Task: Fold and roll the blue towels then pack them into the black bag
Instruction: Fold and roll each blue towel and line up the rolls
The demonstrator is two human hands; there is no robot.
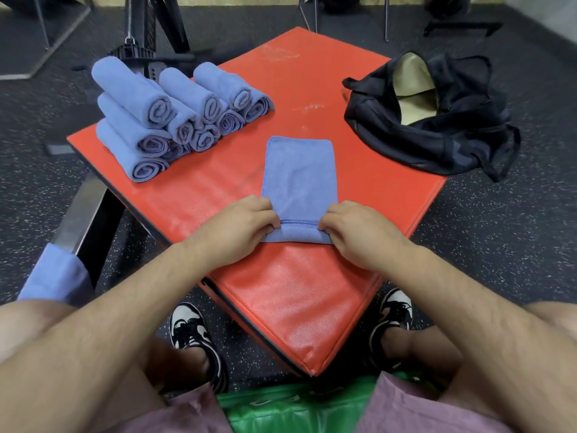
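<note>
Red pad (281, 295) sat cornerwise on the speckled floor, its near corner between the person's shoes. Both forearms reached forward from the near edge and converged on the pad's middle. Black bag (437, 132) lay crumpled at the pad's right corner, mouth open, pale lining showing; contents could not be made out. Stack of rolled towels (168, 120) stood at the far left of the pad, rolls piled in layers with spiral ends facing near; lower rolls partly hidden by upper ones, so no count taken. Flat towel (299, 179), folded to a narrow strip, lay mid-pad running far to near. Its near end was turned over into a first small roll. Left hand (240, 229) pinched the roll's left end, knuckles up, fingers curled under. Right hand (359, 232) pinched the right end likewise. Fingertips of both were hidden beneath the cloth. Another blue cloth (54, 276) at near left, partly behind the left arm; shape unclear.
</note>
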